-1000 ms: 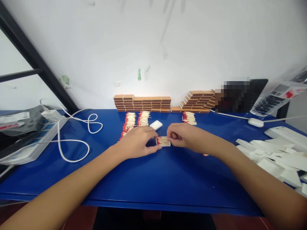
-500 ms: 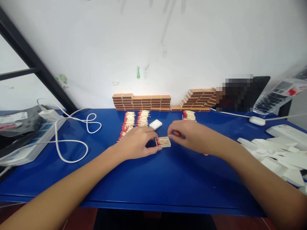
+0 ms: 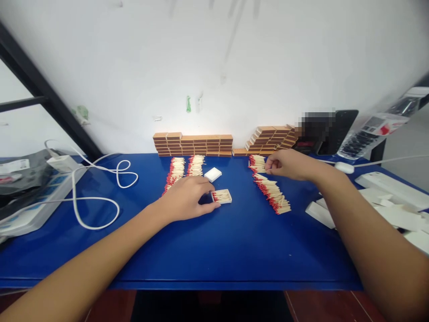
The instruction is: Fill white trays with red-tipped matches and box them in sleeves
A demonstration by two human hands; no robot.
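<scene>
My left hand point(image 3: 186, 197) rests on the blue table point(image 3: 214, 250), fingers curled against the left end of a small open tray of red-tipped matches point(image 3: 222, 196). My right hand point(image 3: 284, 164) is further back and to the right, its fingers pinched at the far end of a row of loose matches point(image 3: 272, 191). What the pinch holds is too small to make out. A white matchbox sleeve point(image 3: 213, 174) lies just behind the tray. Two more rows of matches point(image 3: 182, 168) lie behind my left hand.
Stacked brown matchboxes point(image 3: 193, 145) line the wall, with a slumped stack point(image 3: 268, 140) to their right. White box parts point(image 3: 392, 210) are heaped at the right. A power strip point(image 3: 30, 205) and looping white cable point(image 3: 97, 197) lie at the left. A white mouse point(image 3: 342, 167) sits at the back right.
My right hand left the tray and moved back and to the right, onto the row of loose matches. My left hand stayed at the tray. The camera shifted slightly.
</scene>
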